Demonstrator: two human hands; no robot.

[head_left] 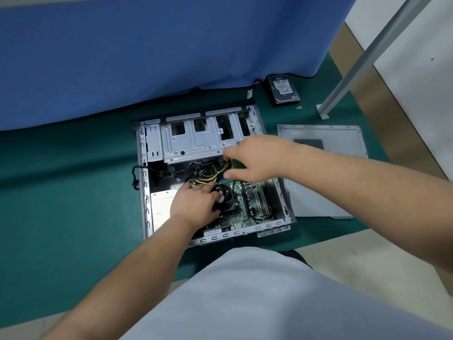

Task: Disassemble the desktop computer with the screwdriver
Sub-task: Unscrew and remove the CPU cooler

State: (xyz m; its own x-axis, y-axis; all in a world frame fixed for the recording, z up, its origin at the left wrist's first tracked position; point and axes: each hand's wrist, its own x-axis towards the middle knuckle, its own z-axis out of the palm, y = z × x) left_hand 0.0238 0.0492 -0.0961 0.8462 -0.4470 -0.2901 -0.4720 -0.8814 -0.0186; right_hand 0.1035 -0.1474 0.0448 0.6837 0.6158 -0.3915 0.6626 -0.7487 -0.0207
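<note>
Open computer case lies flat on the green mat; left hand rests inside it on the black CPU fan, fingers loosely curled over the fan top. Further in, right hand pinches a green memory stick above the motherboard. Right of the case lies the side panel; beyond the case, a hard drive sits near the blue curtain.

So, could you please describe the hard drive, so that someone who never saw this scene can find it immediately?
Start at the open computer case on the green mat, then look past its far right corner, toward the blue cloth. The hard drive lies flat there, outside the case. It is a dark slab with a blue and white label, unlike the pale grey side panel nearer you.
</note>
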